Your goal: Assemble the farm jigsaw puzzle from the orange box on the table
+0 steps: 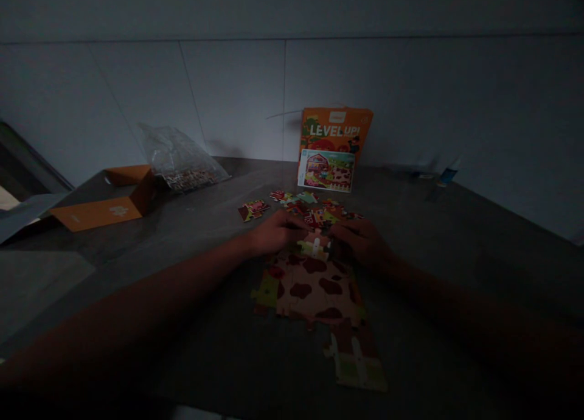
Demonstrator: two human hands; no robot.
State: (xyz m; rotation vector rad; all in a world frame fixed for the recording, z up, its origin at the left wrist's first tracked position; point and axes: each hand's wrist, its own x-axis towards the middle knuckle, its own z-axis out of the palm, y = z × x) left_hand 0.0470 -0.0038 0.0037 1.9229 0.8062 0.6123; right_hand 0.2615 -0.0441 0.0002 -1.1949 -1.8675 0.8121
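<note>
The step in hand seems to be the fitting of a fence piece (316,247) with its neighbours. The left hand (279,232) and the right hand (361,238) have their fingers bent inward, nearly closed, and they hold this piece between them, one from each side. I cannot tell if it is one piece or two already joined, nor if it is lifted from the tabletop (438,237).

Just below the hands, on the person's side, lies the joined puzzle part (314,292) with brown spots; its edge is uneven. Just beyond the hands are loose pieces (335,212), and behind these stands the picture card (327,170), against the orange box (337,126).

In my judgement, the next move calls for comparing the piece with the card, lining up its knobs with the matching gaps, and pressing gently, because the light is weak.
</note>
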